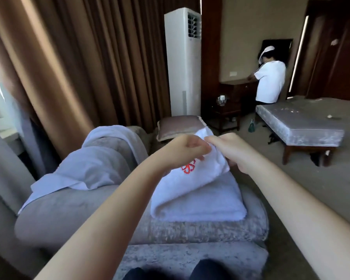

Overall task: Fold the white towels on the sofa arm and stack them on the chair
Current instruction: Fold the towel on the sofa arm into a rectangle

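So, both hands meet over the grey seat [190,231], close together. L hand [182,151] is curled tight and pinches the raised end of the logo towel [192,184] btwn thumb and fingers. R hand [237,151] grips the same end from the other side, w/ its fingertips [210,140] nipped on the top edge, almost touching the L hand. Both forearms are bare and reach in from the bottom of the view.

The red logo [188,168] shows just under the L hand. From the hands, the logo towel slopes down toward the camera, and its lower part lies on the folded towel [214,203], a thick flat white pad resting on the seat. The two could be layers of one towel, since the join is hidden and I can't tell.

To the left, the draped towel [85,168] hangs loose and unfolded over the rounded sofa arm [69,209], well apart from the hands. More white cloth lies over the top further back.

Behind the hands a beige cushion [180,126] sits upright. A white floor AC unit [182,61] stands against the brown curtain [79,57].

In the bg on the right, a second person [270,81] in a white top stands facing away, next to a grey upholstered bench [301,128]. A dark side table [226,113] stands btwn the AC unit and the bench.
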Motion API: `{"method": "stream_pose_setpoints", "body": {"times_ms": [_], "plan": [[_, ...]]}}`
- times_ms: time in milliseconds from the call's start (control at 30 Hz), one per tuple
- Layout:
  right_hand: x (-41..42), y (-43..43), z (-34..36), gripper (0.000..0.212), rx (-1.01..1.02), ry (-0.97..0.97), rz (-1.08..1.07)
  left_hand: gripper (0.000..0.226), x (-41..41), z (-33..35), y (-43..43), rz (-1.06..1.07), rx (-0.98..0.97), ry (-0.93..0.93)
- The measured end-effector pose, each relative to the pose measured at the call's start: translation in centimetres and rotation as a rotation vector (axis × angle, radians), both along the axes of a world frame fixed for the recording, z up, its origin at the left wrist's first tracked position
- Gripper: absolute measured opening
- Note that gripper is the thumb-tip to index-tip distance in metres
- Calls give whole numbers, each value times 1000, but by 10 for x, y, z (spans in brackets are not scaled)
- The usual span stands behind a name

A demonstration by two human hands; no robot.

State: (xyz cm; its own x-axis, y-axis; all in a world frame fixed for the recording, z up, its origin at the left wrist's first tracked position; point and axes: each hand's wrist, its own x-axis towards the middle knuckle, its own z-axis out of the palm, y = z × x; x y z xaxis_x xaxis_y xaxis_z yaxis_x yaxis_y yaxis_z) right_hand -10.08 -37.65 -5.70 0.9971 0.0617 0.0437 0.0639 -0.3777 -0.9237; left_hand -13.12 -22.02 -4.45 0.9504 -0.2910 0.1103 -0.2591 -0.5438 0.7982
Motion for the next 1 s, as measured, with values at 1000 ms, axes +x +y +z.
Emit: {"method": "stream_pose_setpoints", "body": {"times_ms": [1000], "plan": [[21, -34, -152, 58, -727, -213, 44, 73, 26, -168, 34, 225, 790, -506]]}}
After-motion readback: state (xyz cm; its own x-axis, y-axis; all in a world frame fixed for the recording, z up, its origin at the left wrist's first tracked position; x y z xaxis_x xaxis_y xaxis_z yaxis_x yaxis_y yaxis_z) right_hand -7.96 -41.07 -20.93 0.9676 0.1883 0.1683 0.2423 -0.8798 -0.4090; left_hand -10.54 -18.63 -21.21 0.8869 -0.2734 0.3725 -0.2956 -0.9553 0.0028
